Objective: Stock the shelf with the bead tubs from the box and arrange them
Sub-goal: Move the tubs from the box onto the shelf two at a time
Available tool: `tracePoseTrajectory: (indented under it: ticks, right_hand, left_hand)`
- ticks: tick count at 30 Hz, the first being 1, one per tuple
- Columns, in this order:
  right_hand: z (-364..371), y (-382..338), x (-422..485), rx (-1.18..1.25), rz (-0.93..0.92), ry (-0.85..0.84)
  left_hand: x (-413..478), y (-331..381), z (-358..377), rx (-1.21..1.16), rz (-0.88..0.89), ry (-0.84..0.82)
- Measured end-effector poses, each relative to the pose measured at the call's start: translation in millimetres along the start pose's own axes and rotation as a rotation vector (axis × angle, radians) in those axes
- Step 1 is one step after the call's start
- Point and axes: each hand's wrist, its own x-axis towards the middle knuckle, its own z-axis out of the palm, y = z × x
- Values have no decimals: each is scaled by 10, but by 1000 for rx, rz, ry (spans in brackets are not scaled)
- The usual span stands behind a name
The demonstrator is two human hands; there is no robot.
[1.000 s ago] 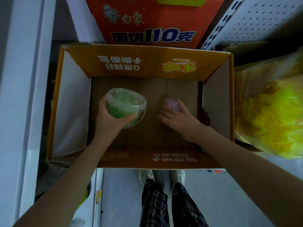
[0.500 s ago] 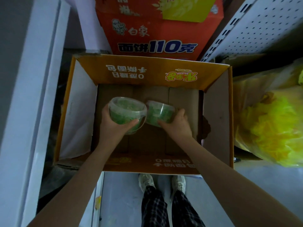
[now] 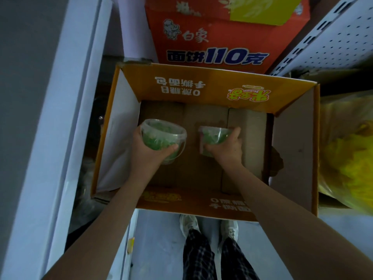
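Observation:
An open orange cardboard box (image 3: 212,91) stands on the floor below me, its brown bottom bare apart from what I hold. My left hand (image 3: 150,153) grips a clear tub of green beads (image 3: 161,136) from below, lid up, over the box's left half. My right hand (image 3: 226,150) grips a second, smaller-looking clear tub of green beads (image 3: 215,135) over the box's middle, tilted toward me. Both tubs are held above the box floor.
A red noodle carton (image 3: 212,37) stands behind the box. A white shelf upright (image 3: 66,118) runs along the left; a white perforated shelf panel (image 3: 331,37) is at the upper right. A yellow plastic bag (image 3: 347,150) lies right of the box. My feet (image 3: 207,225) are just below it.
My right hand reached onto the box floor, picked up the second green tub and lifted it. My left hand kept its tub and barely moved. The view shifted down slightly.

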Motion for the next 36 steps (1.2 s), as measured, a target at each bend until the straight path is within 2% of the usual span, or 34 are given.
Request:
tracePoseTrajectory:
  ticks: [7,15,19,28,36]
  right_hand:
    - [-392,-142,-423,83,-256,52]
    - [-1294,-504,-1047,113,-488,87]
    - [-1649,-651,-1371,110,-652,113]
    - [-2236,-864,-2353,264,-966,-29]
    - [-2267,-1046,-3395,316,-1166,-302]
  left_hand:
    - [-352,314,-187,2,8,60]
    - [-1088,1013,-574,-116,65,218]
    - [-1619,1325,-706,-135,112,350]
    - [-3042,1632,-1099,-208,194,705]
    - [-4227,1590,-1633,-239,239,985]
